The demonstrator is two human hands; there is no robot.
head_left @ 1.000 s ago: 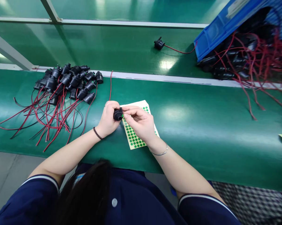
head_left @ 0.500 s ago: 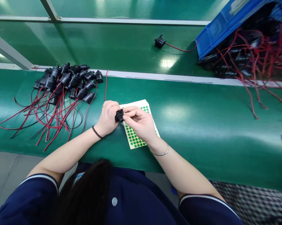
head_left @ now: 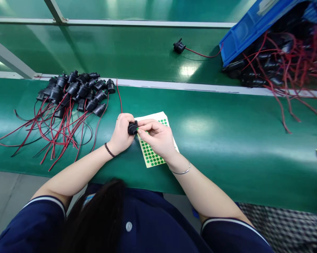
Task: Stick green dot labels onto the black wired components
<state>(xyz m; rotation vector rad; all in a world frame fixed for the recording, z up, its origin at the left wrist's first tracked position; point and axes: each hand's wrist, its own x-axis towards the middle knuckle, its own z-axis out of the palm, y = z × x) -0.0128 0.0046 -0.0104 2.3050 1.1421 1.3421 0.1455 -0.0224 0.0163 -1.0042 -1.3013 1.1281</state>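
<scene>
Pile of black parts (head_left: 76,92) with red wires at 10 o'clock, well apart from hands; trailing wire (head_left: 118,95) could snag it.

Left hand (head_left: 121,133) curled shut around small black part (head_left: 132,129), centre of belt.

Right hand (head_left: 158,137) pinching at part's face, fingertips closed; tiny green dot seems at fingertip, hard to tell. Dot may go on crooked or stick to finger.

Sticker sheet (head_left: 154,154) under right hand; sleeve drag could shift it.

Blue bin (head_left: 242,31) at 2 o'clock, wires spilling.

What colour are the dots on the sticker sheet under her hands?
Green dots on a pale yellow sticker sheet, clearest in the head view.
</scene>
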